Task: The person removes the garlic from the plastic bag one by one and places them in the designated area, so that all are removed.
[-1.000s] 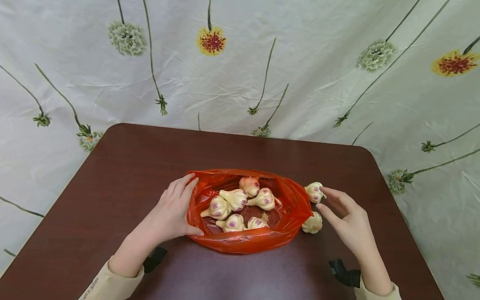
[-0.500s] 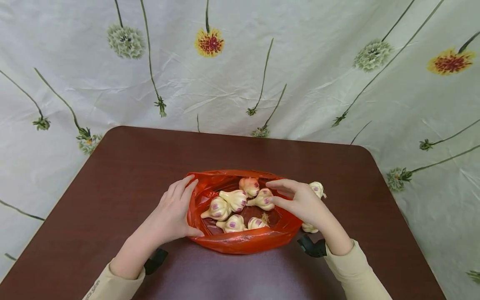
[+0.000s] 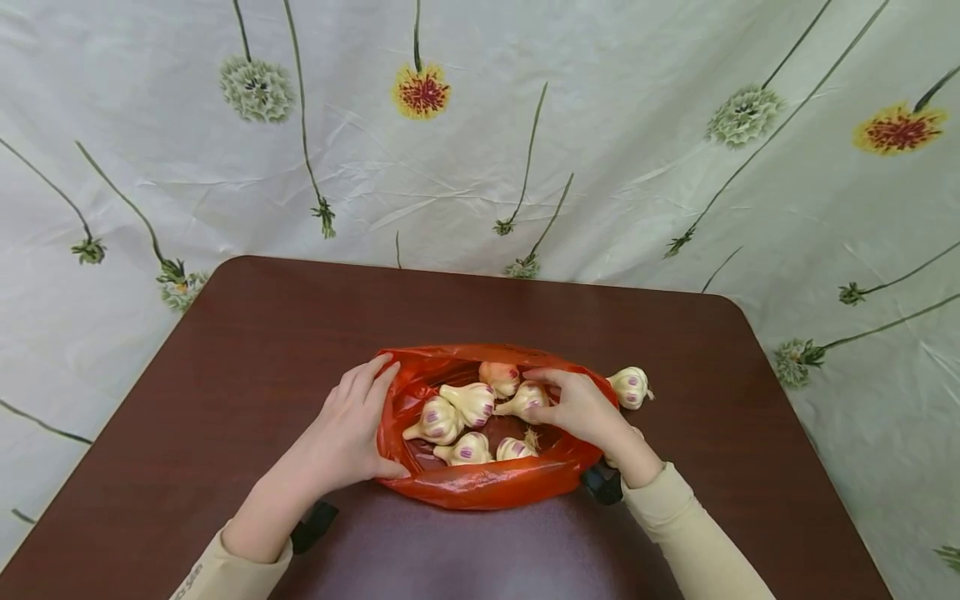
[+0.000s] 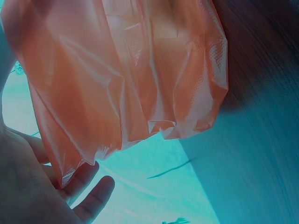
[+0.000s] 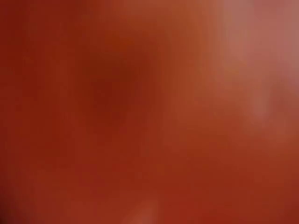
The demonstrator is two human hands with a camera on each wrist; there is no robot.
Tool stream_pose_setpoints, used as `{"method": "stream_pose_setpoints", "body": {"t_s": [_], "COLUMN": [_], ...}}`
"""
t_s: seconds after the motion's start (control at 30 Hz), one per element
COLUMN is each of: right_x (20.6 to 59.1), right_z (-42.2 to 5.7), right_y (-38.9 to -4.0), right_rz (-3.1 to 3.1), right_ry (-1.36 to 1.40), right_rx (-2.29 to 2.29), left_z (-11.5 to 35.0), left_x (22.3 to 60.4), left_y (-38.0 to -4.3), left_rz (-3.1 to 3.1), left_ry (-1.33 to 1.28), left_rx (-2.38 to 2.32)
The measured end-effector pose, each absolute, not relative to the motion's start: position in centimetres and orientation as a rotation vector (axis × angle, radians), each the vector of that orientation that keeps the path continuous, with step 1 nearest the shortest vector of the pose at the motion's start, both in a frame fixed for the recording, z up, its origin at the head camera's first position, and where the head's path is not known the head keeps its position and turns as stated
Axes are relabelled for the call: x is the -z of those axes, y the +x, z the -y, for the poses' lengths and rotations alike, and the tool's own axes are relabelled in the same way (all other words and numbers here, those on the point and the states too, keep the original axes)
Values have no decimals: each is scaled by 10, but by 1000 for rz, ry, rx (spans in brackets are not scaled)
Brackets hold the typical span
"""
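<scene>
A red plastic bag (image 3: 487,492) stands open on the table with several garlic bulbs (image 3: 474,404) inside. My left hand (image 3: 345,429) holds the bag's left rim, its fingers over the far side of the rim and its thumb at the near side. In the left wrist view, that hand (image 4: 32,186) is at a corner of the crinkled bag wall (image 4: 117,84). Reaching into the bag's right side, my right hand (image 3: 581,408) pinches a garlic bulb (image 3: 529,398) between thumb and fingers. Blurred red fills the right wrist view.
On the table right of the bag lies a garlic bulb (image 3: 632,387). Another beside it is mostly hidden by the right wrist. The dark brown table (image 3: 300,317) ends at a flower-printed cloth (image 3: 480,125) behind it.
My right hand has moved left from the loose bulbs beside the bag, over its rim and down onto a bulb inside. The left hand has stayed at the rim.
</scene>
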State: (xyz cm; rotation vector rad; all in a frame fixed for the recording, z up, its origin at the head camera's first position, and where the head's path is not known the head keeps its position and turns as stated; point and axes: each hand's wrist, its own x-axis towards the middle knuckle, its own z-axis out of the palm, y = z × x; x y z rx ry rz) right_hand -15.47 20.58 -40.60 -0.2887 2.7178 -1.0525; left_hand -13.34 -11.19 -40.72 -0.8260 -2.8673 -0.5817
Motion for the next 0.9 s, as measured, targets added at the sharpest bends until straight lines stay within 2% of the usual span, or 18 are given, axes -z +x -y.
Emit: {"method": "stream_pose_setpoints", "body": {"t_s": [0.53,0.9], "right_x": [427,425], "right_z": [-207,-212], "right_y": [-160,-157], "right_rz": [-2803,-2804], "right_ry": [-387,-286], "right_rx": [874,901], "left_z": [111,111], "left_x": [408,408], "left_y": [-132,-132], "left_rz": [2850,2838], "left_ry": [-825,-835], "left_rx": [568,575]}}
